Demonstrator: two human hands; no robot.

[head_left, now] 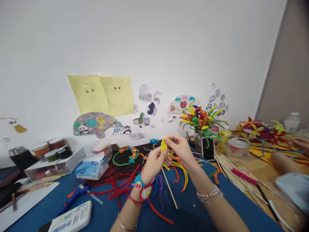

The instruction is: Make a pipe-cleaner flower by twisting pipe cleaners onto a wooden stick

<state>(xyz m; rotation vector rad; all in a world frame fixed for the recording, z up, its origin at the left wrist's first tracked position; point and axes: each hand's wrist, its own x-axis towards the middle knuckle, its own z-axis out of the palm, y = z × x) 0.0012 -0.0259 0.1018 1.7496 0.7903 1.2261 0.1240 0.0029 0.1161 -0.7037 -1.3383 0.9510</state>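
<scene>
Yellow pipe cleaners [164,145], bent into a looped bundle, are between my two hands above the blue mat. My left hand [154,161] is closed around the lower part of the bundle. From above, my right hand [180,149] pinches its upper right side with thumb and fingers. A thin wooden stick [170,190] slants down to the right from beneath my hands; its upper end is hidden. Loose yellow and orange pipe cleaners [183,175] fan out behind my right wrist. Red pipe cleaners [120,187] lie left of my left forearm, and a purple one [160,187] lies between my arms.
A blue glue gun [72,199] and a white bottle [74,217] lie at front left. Tissues [93,167] and a beaded ring [116,160] are farther back. A pipe-cleaner bouquet [202,120], phone [208,149] and wooden sticks [231,167] are right. Another person's hand [300,144] shows far right.
</scene>
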